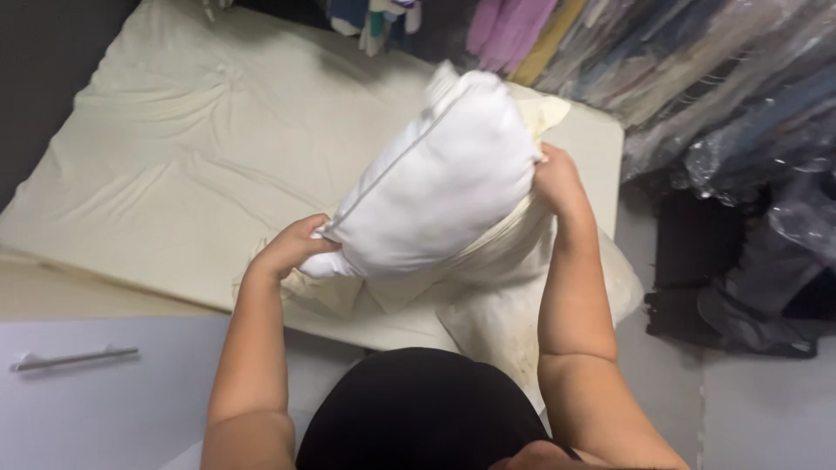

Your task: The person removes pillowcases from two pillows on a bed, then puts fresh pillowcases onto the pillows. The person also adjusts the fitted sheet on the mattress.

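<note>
From the head camera, looking down: holding a plump white fabric pillow with a piped seam (435,178) up in the air, above the near right corner of the padded table covered with cream cloth (174,157). Left hand (292,248) pinching the pillow's lower corner, fingers curled tight on the fabric. Right hand (557,183) gripping the far side, fingers closed on the pillow and partly hidden behind it. Hanging under the pillow, a cream fabric cover (514,261), its mouth resting on the table edge. For doing this well, probably keeping both grips firm and the pillow's corners in line with the cover. At the right edge, garments in clear plastic bags (731,96). At the near left, a white drawer front with a metal bar handle (74,359).
</note>
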